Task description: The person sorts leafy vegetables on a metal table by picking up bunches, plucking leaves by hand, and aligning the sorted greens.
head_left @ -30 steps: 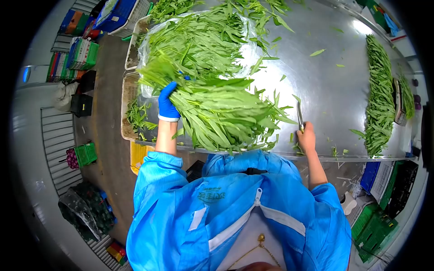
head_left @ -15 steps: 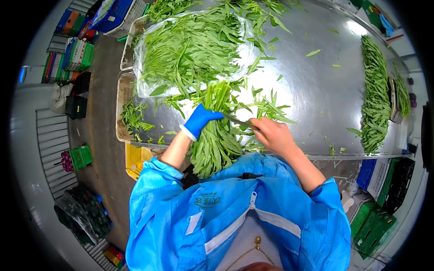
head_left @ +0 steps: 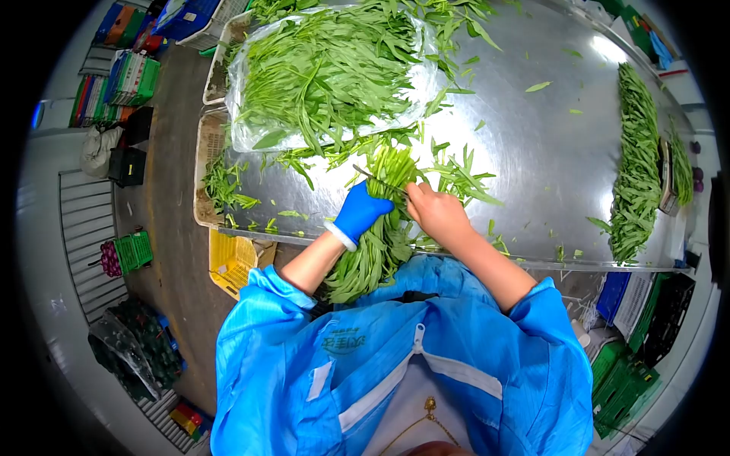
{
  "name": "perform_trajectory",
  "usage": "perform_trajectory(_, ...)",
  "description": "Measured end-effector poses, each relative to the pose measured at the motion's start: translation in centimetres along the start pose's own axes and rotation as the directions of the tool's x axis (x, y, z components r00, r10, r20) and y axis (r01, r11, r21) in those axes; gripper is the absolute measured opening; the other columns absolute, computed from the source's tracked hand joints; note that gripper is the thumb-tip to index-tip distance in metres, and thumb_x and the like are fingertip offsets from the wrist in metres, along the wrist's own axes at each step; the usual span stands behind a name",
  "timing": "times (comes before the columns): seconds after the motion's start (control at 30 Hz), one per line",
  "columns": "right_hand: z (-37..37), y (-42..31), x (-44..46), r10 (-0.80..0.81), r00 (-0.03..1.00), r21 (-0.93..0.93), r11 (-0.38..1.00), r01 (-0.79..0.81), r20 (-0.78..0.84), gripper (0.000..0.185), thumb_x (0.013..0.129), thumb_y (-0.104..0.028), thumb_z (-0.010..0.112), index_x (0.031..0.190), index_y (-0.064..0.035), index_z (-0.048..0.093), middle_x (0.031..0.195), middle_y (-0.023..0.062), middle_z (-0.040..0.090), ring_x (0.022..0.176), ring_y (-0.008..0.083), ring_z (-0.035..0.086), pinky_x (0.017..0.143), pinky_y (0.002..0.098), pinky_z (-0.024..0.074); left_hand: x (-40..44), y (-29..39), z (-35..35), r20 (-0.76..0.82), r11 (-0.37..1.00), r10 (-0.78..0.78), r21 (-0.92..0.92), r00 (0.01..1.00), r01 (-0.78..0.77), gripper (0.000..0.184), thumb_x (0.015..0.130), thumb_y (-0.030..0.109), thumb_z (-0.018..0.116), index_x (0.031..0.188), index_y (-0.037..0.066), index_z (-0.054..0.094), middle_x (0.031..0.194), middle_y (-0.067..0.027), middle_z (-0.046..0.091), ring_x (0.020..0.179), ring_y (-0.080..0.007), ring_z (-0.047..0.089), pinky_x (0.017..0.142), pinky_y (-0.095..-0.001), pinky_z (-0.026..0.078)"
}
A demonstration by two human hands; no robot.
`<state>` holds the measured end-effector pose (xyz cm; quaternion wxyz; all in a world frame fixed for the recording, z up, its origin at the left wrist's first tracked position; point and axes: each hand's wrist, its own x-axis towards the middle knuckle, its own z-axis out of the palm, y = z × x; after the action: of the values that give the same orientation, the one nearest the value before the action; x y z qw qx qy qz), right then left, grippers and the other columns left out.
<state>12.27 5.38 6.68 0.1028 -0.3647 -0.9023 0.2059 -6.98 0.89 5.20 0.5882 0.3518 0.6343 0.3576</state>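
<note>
My left hand [head_left: 363, 212], in a blue glove, is wrapped round a bunch of leafy greens [head_left: 372, 258] at the table's near edge. The stems point away from me and the leaves hang toward my jacket. My bare right hand [head_left: 439, 214] grips a knife [head_left: 378, 182], whose thin blade lies across the stems just beyond the glove. Behind the bunch, a large pile of greens [head_left: 327, 72] rests on a clear plastic sheet [head_left: 240, 131].
The metal table [head_left: 544, 167] carries loose leaves, with a long row of greens [head_left: 637, 163] at the right. Crates with trimmings [head_left: 205, 148] stand at its left edge, above a yellow crate [head_left: 232, 262]. Green crates [head_left: 620, 387] are at the lower right.
The bunch has swung from lying sideways to stems pointing away, near my body. My right hand has brought the knife from the right over to the stems, and the blade now crosses them.
</note>
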Motion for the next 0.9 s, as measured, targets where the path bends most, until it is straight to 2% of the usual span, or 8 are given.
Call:
perform_trajectory(0.2,2.4,2.6,-0.7,0.051,0.993,0.132,0.989,-0.065,0.108,0.020,0.086,-0.019,0.057,0.094,-0.0031,0.047,0.076,0.0183,0.061,0.064,0.0351,0.063,0.057,0.0443,0.0515,-0.1,-0.1,-1.6,0.007,0.996,-0.090,-0.019,0.996,0.090,0.037,0.069,0.005,0.070,0.104,-0.002,0.063,0.091,-0.0080,0.068,0.082,-0.0165,0.063,0.076,-0.0305,0.050)
perform_trajectory(0.33,5.5,9.4,-7.7,0.208,0.876,0.162,0.939,-0.304,0.436,0.023,0.086,-0.018,0.059,0.102,-0.0029,0.052,0.072,0.0242,0.062,0.071,0.0426,0.061,0.064,0.0514,0.0478,-2.0,2.8,-4.5,-0.051,0.978,-0.114,-0.179,0.992,0.103,0.040,0.070,-0.003,0.068,0.109,-0.001,0.063,0.096,-0.0065,0.068,0.086,-0.0158,0.064,0.080,-0.0297,0.051)
perform_trajectory(0.43,3.0,8.4,-8.2,0.215,0.906,0.274,0.905,-0.325,0.365,0.026,0.087,-0.021,0.057,0.107,-0.0043,0.053,0.075,0.0221,0.064,0.070,0.0401,0.063,0.066,0.0499,0.0507,-2.5,3.8,-5.4,-0.084,0.985,0.104,-0.129,0.991,-0.114,0.040,0.073,0.000,0.070,0.111,0.000,0.061,0.097,-0.0045,0.065,0.088,-0.0154,0.062,0.080,-0.0299,0.050)
perform_trajectory(0.67,-0.4,16.8,-10.2,0.393,0.851,-0.123,0.919,-0.374,0.348,0.034,0.083,-0.024,0.062,0.111,-0.0059,0.054,0.099,0.0208,0.065,0.086,0.0359,0.064,0.076,0.0457,0.0508,0.7,6.7,-5.0,-0.391,0.827,0.430,-0.191,0.814,-0.528,0.039,0.074,-0.002,0.069,0.112,-0.001,0.060,0.108,-0.0068,0.063,0.098,-0.0179,0.059,0.089,-0.0332,0.046)
perform_trajectory(0.77,-4.7,18.8,-10.1,0.391,0.896,-0.262,0.905,-0.334,0.210,0.044,0.085,-0.027,0.062,0.122,-0.0052,0.052,0.116,0.0217,0.060,0.105,0.0342,0.059,0.088,0.0446,0.0467,2.2,4.6,-3.2,-0.386,0.734,0.667,0.190,0.638,-0.652,0.035,0.078,0.000,0.065,0.113,0.000,0.061,0.110,-0.0078,0.063,0.099,-0.0184,0.060,0.088,-0.0325,0.048)
perform_trajectory(0.8,-6.8,19.1,-8.8,0.402,0.910,-0.141,0.911,-0.387,0.098,0.048,0.087,-0.030,0.061,0.126,-0.0049,0.050,0.120,0.0213,0.058,0.110,0.0342,0.056,0.093,0.0438,0.0441,1.2,7.0,-0.7,-0.466,0.779,0.424,-0.250,0.776,-0.575,0.031,0.078,0.000,0.064,0.109,-0.001,0.063,0.109,-0.0089,0.063,0.100,-0.0197,0.060,0.089,-0.0339,0.048)
perform_trajectory(0.83,-8.9,18.8,-7.1,0.421,0.907,-0.013,0.907,-0.421,-0.013,0.051,0.088,-0.032,0.060,0.130,-0.0046,0.049,0.123,0.0210,0.057,0.115,0.0342,0.053,0.098,0.0430,0.0414,1.2,6.7,0.7,-0.470,0.777,0.408,-0.273,0.783,-0.568,0.029,0.078,0.001,0.064,0.107,-0.001,0.063,0.110,-0.0089,0.063,0.101,-0.0201,0.060,0.090,-0.0345,0.048)
perform_trajectory(0.9,-13.1,17.3,-3.1,0.342,0.927,0.276,0.916,-0.293,-0.152,0.049,0.091,-0.036,0.058,0.128,-0.0045,0.051,0.126,0.0185,0.056,0.117,0.0337,0.053,0.101,0.0388,0.0398,0.7,4.5,2.7,-0.253,0.677,0.735,0.326,0.629,-0.660,0.021,0.083,-0.002,0.058,0.102,-0.002,0.066,0.113,-0.0116,0.063,0.105,-0.0213,0.059,0.092,-0.0337,0.047)
